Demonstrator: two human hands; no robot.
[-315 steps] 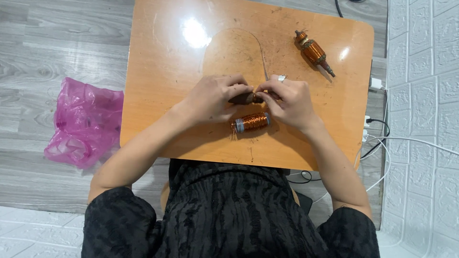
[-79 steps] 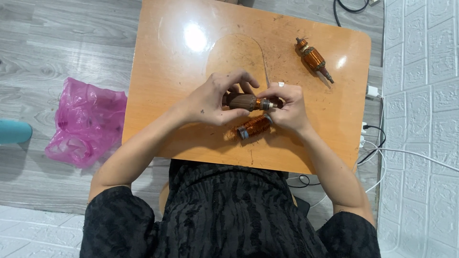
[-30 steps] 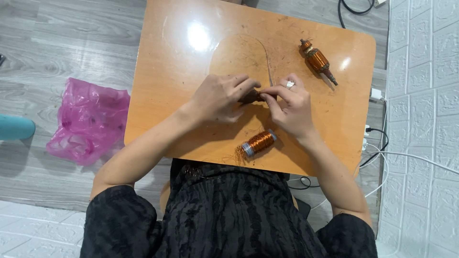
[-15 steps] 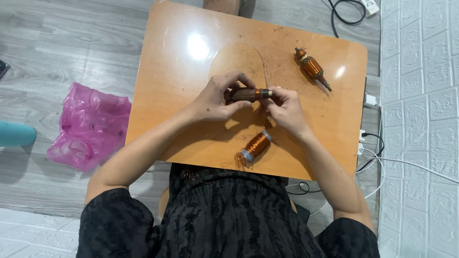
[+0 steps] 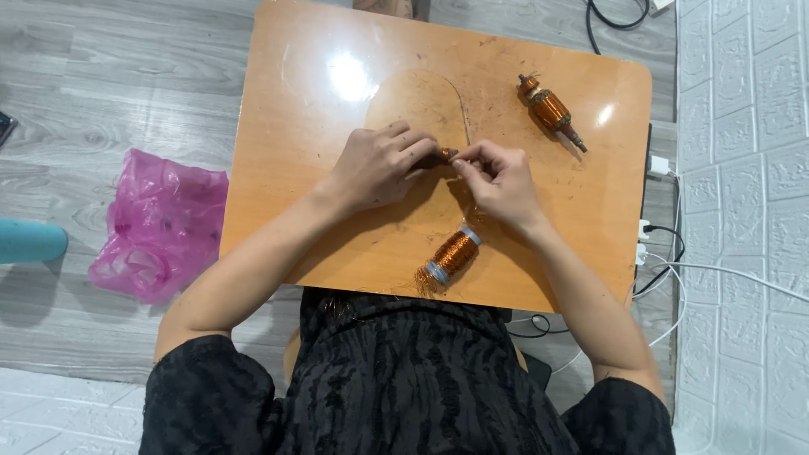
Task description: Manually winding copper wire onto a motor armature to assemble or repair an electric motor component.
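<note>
My left hand [image 5: 375, 168] is closed around a small motor armature [image 5: 447, 153] at the middle of the orange table [image 5: 295, 152]; only the armature's tip shows past my fingers. My right hand [image 5: 497, 177] pinches at that tip, with a thin copper wire between its fingers. A spool of copper wire [image 5: 451, 257] lies near the table's front edge, just below my right hand, and frayed wire sticks out of its near end.
A second copper-wound armature [image 5: 549, 109] lies at the table's far right. A pink plastic bag [image 5: 156, 223] sits on the grey floor to the left, beside a teal cylinder [image 5: 29, 240]. White and black cables [image 5: 666, 253] run along the wall on the right.
The armature in my left hand is now more covered by my fingers than half a second ago. Since 2.6 s ago the copper spool has moved from under my hands toward the front edge.
</note>
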